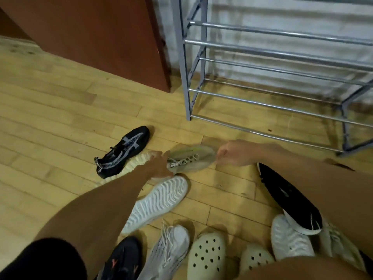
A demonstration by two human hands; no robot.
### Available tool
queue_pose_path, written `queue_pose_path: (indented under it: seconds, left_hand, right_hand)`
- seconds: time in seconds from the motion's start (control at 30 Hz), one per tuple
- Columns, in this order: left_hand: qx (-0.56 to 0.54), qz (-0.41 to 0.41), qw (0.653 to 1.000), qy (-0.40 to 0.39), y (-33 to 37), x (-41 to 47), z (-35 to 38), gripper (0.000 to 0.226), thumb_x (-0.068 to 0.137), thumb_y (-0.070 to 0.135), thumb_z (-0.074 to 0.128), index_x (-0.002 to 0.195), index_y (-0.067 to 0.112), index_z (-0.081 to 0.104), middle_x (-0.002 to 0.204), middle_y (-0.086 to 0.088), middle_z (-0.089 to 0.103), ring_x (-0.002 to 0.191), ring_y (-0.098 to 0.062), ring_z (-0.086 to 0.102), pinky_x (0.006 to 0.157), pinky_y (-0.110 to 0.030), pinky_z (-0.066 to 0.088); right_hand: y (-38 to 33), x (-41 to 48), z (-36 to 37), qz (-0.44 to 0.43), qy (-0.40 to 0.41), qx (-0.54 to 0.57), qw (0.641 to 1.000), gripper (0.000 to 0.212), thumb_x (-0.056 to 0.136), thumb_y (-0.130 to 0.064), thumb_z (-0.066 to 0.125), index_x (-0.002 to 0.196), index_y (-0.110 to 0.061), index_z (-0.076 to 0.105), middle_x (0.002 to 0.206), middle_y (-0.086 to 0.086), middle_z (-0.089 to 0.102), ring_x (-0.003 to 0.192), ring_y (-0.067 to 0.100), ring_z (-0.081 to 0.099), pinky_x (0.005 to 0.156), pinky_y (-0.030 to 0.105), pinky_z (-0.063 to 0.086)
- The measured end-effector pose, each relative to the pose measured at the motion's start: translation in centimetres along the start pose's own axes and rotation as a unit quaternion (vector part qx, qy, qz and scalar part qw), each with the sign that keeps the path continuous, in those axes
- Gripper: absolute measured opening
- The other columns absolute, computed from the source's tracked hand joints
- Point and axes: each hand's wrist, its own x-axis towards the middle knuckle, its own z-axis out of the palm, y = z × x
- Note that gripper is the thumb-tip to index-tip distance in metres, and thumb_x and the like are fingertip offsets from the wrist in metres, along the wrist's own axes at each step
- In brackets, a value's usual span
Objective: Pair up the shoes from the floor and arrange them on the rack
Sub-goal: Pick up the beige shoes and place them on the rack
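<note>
A beige sneaker [193, 158] with a yellow-green stripe lies on the wooden floor in front of the metal shoe rack [278, 75]. My right hand [234, 153] grips its toe end. My left hand [159, 164] reaches over a cream ribbed-sole sneaker [133, 163] lying on its side; its fingers touch the beige sneaker's heel, and the grip is blurred. A black shoe with a grey cross pattern [123, 152] lies just left of them. A white sneaker [157, 205] rests sole-up under my left forearm.
Near me lie a black shoe with orange marks [123, 259], a white knit laced sneaker [169, 249], two cream perforated clogs [205, 255], a white sole-up shoe [288, 239] and a black sneaker [288, 199]. A brown cabinet [96, 33] stands left of the rack.
</note>
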Motion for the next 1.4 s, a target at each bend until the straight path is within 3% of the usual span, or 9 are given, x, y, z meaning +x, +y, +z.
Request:
queue_pose_path:
  seconds: [0.13,0.4,0.5,0.6,0.8,0.93,1.03,1.2,1.4]
  left_hand:
    - [-0.008,-0.045,0.999,-0.018,0.1,3.4,0.6,0.090,0.086,0.051,0.056,0.152,0.014,0.006,0.154,-0.022,0.022,0.142,-0.041,0.021,0.111,-0.051,0.029]
    - [0.070,-0.072,0.995,-0.004,0.9,3.7,0.9,0.069,0.070,0.043,0.076,0.121,0.002,0.054,0.127,-0.020,0.053,0.125,-0.039,0.045,0.108,-0.045,0.036]
    - [0.037,-0.075,0.996,-0.012,1.5,1.9,0.2,0.046,0.071,0.025,0.078,0.107,0.000,0.066,0.099,-0.012,0.066,0.091,-0.026,0.063,0.074,-0.032,0.051]
    - [-0.036,-0.079,0.996,-0.027,2.5,-1.0,-1.1,0.026,0.074,0.012,0.073,0.094,-0.002,0.066,0.085,-0.012,0.061,0.071,-0.022,0.055,0.052,-0.025,0.041]
    - [-0.300,0.012,0.954,-0.014,5.6,-9.1,-5.6,0.026,0.074,0.020,0.080,0.083,0.001,0.065,0.067,-0.009,0.059,0.063,-0.022,0.054,0.056,-0.028,0.043]
    - [-0.400,0.119,0.909,0.027,9.5,-15.2,-9.1,0.028,0.079,0.022,0.076,0.099,0.004,0.069,0.089,-0.007,0.071,0.080,-0.021,0.067,0.066,-0.029,0.054]
    - [-0.428,0.171,0.886,0.051,12.6,-19.5,-11.1,0.019,0.081,0.019,0.074,0.097,0.010,0.069,0.089,-0.004,0.071,0.079,-0.018,0.067,0.067,-0.029,0.056]
    - [-0.418,0.219,0.877,0.086,16.4,-25.4,-12.2,0.029,0.077,0.016,0.077,0.100,0.003,0.067,0.081,-0.007,0.072,0.069,-0.020,0.068,0.058,-0.029,0.058]
    - [-0.406,0.230,0.882,0.071,21.7,-28.7,-9.9,0.026,0.076,0.008,0.072,0.101,0.000,0.068,0.092,-0.014,0.071,0.079,-0.025,0.065,0.082,-0.039,0.057]
  right_hand:
    - [2.9,1.8,0.9,0.021,-0.015,0.038,0.999,0.041,0.096,-0.042,0.050,0.127,-0.016,0.058,0.132,0.000,0.055,0.120,0.019,0.051,0.098,0.031,0.040]
    - [5.4,1.1,2.4,0.056,-0.041,0.050,0.996,0.046,0.094,-0.047,0.050,0.133,-0.022,0.052,0.138,-0.001,0.050,0.122,0.018,0.047,0.090,0.025,0.037]
    - [5.0,-0.7,1.6,0.062,-0.028,0.050,0.996,0.046,0.094,-0.044,0.051,0.133,-0.021,0.052,0.139,-0.001,0.050,0.126,0.019,0.046,0.100,0.028,0.036]
    - [4.0,-3.3,0.6,0.064,-0.014,0.038,0.997,0.041,0.095,-0.041,0.051,0.129,-0.020,0.057,0.132,0.000,0.055,0.120,0.019,0.050,0.102,0.031,0.041]
    - [0.2,-9.6,-1.3,0.055,0.045,0.033,0.997,0.040,0.098,-0.040,0.045,0.121,-0.012,0.062,0.127,0.002,0.059,0.117,0.021,0.055,0.096,0.029,0.043]
    - [-1.8,-13.3,-1.8,0.061,0.105,0.211,0.970,0.065,0.090,-0.059,0.048,0.139,-0.016,0.049,0.128,0.006,0.060,0.112,0.021,0.061,0.098,0.035,0.050]
    - [-3.0,-16.8,-2.5,0.011,0.140,0.342,0.929,0.065,0.089,-0.059,0.048,0.138,-0.017,0.047,0.130,0.006,0.060,0.109,0.021,0.063,0.096,0.037,0.053]
    - [-3.0,-22.8,-2.8,-0.083,0.239,0.462,0.850,0.026,0.091,-0.029,0.063,0.113,-0.017,0.066,0.108,0.010,0.074,0.101,0.027,0.070,0.094,0.040,0.055]
    - [-0.1,-28.8,0.1,-0.086,0.275,0.521,0.803,0.029,0.090,-0.020,0.064,0.115,-0.006,0.067,0.099,0.008,0.076,0.086,0.021,0.071,0.085,0.031,0.058]
